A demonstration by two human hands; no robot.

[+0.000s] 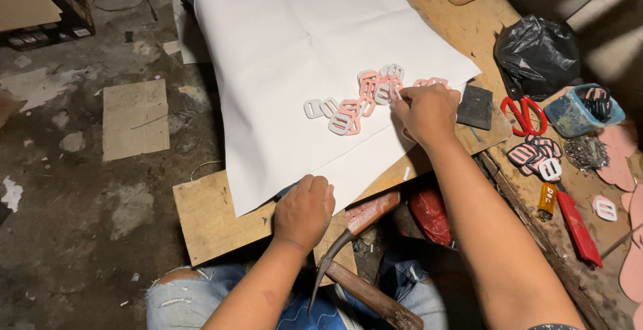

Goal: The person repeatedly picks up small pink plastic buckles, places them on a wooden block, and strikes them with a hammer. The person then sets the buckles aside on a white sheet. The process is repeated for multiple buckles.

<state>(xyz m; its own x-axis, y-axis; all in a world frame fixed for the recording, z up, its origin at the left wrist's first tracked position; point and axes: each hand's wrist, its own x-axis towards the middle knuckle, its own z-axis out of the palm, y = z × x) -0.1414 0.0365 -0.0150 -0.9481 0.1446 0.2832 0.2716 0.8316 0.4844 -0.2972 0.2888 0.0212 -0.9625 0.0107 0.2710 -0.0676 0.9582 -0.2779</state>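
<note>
Hammer (362, 236), left hand (305, 211), buckles (365, 96), scissors (524, 114)

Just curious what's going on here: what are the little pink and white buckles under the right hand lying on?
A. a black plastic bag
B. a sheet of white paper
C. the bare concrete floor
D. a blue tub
B: the buckles lie in a loose cluster on the white paper spread over the wooden board, with the right hand reaching in among them.
</note>
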